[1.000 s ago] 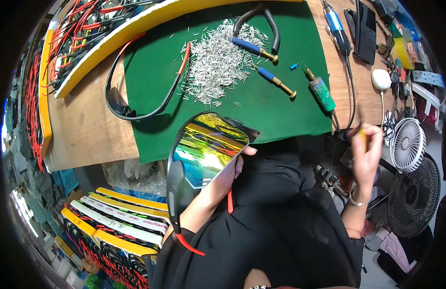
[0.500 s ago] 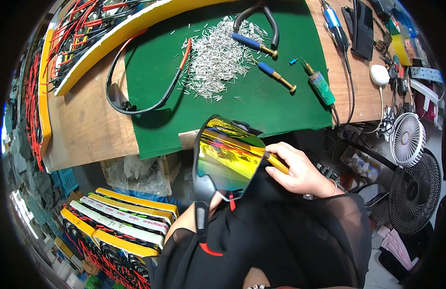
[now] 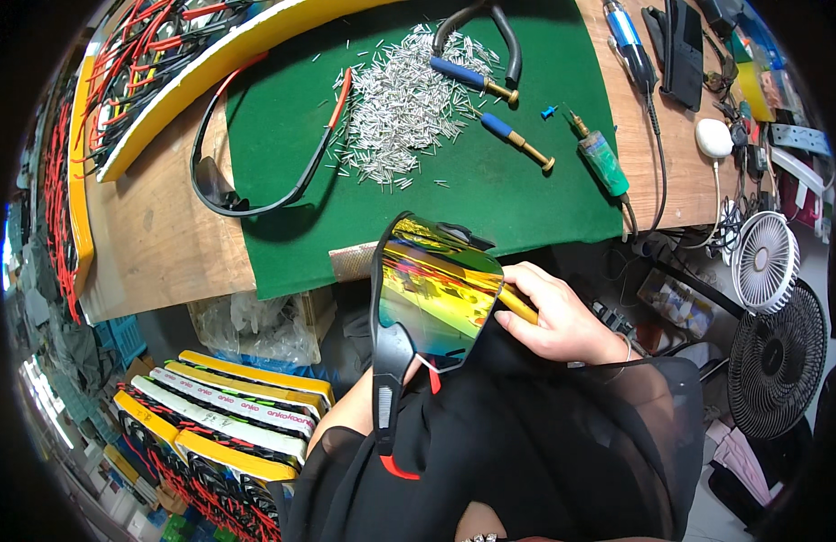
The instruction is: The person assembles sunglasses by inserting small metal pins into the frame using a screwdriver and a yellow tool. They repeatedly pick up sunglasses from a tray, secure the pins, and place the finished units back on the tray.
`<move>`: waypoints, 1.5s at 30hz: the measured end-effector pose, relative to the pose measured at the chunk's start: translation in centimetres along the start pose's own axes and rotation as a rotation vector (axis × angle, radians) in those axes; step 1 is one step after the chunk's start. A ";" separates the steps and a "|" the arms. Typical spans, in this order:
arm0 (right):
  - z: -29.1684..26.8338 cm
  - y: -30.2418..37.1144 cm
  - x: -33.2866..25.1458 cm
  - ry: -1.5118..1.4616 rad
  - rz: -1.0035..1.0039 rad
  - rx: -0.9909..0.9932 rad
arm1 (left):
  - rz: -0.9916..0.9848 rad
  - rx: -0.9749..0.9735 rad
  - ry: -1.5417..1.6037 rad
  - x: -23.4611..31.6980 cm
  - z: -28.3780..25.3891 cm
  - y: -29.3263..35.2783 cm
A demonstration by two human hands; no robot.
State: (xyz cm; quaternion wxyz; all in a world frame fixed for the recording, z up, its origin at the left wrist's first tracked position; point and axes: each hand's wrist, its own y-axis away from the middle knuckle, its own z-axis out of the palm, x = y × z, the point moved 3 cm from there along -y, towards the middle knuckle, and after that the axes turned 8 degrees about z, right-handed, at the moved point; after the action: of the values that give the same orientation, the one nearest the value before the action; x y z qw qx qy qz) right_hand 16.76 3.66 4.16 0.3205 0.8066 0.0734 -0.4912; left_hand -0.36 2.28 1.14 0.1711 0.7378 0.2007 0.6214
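Over my lap, in front of the table edge, I hold a pair of wraparound sunglasses [image 3: 441,298] with a yellow-green mirrored lens and a black frame. A temple arm with a red tip hangs down toward me. My left hand [image 3: 413,369] is mostly hidden behind the lens and frame, closed on the sunglasses from below. At the lens's right edge, my right hand [image 3: 563,318] is closed around a yellow-handled tool [image 3: 519,303]. The tool's working end is hidden, so its kind cannot be told.
A green mat [image 3: 346,239] bears a heap of small metal pins [image 3: 404,113], blue-handled screwdrivers [image 3: 516,140], pliers [image 3: 508,45], a green-handled tool [image 3: 601,163] and another black-and-red eyeglass frame [image 3: 296,194]. Foam-edged trays [image 3: 246,411] of frames stand lower left; fans [image 3: 766,262] are right.
The sunglasses have shifted slightly right and turned a little, changing the lens reflections. My right hand stays closed on the yellow-handled tool by the lens edge.
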 end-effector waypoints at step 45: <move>-17.7 3.5 8.4 1.114 0.203 1.128 | -0.038 -0.119 0.548 1.1 0.9 -0.1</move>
State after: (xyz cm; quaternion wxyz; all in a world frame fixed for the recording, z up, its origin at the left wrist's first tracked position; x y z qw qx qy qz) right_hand 35.70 9.69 4.17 -0.1767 0.9766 -0.1106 0.0527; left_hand 0.72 2.91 1.91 0.1652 0.5271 0.2166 0.8050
